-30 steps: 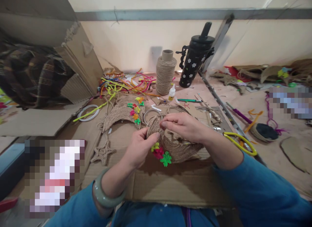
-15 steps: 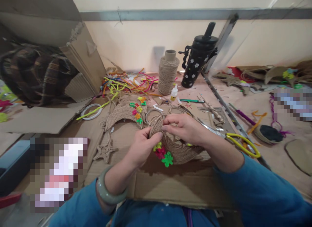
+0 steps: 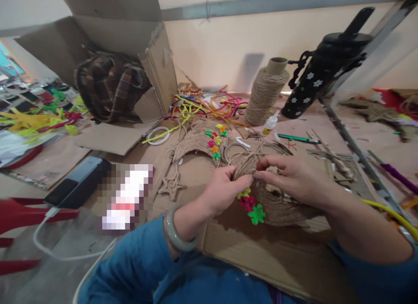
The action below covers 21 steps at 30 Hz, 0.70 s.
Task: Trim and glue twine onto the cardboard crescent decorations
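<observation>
A twine-wrapped crescent point(image 3: 281, 206) with yellow, red and green fuzzy flowers point(image 3: 251, 206) along one end is held up above the cardboard. My left hand point(image 3: 225, 186) grips that end, thumb on top of the twine. My right hand point(image 3: 281, 177) pinches at the same spot, its fingertips meeting the left thumb; whatever strand lies between them is too small to make out. Behind my hands lies a second twine crescent point(image 3: 192, 140) with small coloured flowers, and a twine star point(image 3: 172, 186) hangs from it by a cord on the cardboard.
A twine spool point(image 3: 266, 95), a glue bottle point(image 3: 271, 123) and a black tumbler point(image 3: 316, 77) stand at the back. Pipe cleaners point(image 3: 202, 106) are heaped beside a cardboard box point(image 3: 160, 73). A blurred-out phone-like object point(image 3: 129, 199) and a power bank point(image 3: 78, 182) lie left. Yellow-handled scissors point(image 3: 392, 212) are right.
The view has swung left, so everything sits further right in the picture. Both hands keep their hold on the crescent, with little change in their pose.
</observation>
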Motion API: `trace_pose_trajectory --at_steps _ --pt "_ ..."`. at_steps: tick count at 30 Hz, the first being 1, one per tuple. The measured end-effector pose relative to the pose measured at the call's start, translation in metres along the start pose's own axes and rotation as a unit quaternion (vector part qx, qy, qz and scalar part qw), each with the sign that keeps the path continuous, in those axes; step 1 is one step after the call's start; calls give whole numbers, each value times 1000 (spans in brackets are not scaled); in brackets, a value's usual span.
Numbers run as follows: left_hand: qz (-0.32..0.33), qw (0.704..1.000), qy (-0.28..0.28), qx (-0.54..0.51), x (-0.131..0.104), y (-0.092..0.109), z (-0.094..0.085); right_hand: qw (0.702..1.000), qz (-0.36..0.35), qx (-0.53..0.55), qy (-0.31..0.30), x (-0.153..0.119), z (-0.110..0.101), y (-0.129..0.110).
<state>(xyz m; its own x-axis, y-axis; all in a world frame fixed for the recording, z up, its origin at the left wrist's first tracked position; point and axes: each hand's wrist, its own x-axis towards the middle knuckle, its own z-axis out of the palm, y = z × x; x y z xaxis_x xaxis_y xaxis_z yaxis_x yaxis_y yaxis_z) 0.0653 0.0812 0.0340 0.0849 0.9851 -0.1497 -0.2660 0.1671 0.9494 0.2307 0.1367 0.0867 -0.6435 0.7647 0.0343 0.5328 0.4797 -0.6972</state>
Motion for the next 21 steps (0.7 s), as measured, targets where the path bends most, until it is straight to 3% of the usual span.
trace_pose_trajectory --at_steps 14,21 --pt "-3 1000 -14 -25 0 -1 1 1000 24 18 7 4 0 9" --pt "-4 1000 -11 -21 1 2 1 1000 2 14 25 4 -6 13"
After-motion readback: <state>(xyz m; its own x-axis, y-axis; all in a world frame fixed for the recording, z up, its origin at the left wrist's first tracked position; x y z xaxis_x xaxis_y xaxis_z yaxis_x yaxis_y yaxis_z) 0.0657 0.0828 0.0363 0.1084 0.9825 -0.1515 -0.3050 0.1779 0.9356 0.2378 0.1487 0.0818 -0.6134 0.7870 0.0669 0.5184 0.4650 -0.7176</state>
